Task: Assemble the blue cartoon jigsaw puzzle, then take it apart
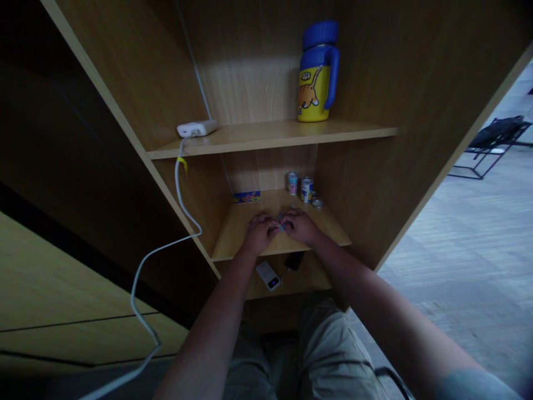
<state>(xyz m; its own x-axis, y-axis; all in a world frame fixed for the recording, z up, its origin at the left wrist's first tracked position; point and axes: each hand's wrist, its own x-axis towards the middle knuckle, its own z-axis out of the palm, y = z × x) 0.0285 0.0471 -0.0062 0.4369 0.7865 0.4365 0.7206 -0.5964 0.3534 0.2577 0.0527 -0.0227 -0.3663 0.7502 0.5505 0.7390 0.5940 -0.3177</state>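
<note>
Both hands meet over the middle shelf [245,219] of a wooden cabinet. My left hand [261,230] is closed, fingertips pinched at the side of a small light-blue and pinkish piece [283,226]. From the other side my right hand [298,225] pinches the same piece. It is too small and too covered by fingers to name its kind. Behind the right hand stand two small printed cans, one pinkish blue [292,183] and one blue and white [307,190]. A flat round metal piece [317,203] lies beside them.
A blue and yellow mug [313,91] and a white power bank [196,129] stand on the shelf above. The power bank's white cable [145,258] hangs at left. A colourful strip [246,197] lies at the back left. Another power bank [268,275] and a dark phone-like object [293,260] lie below.
</note>
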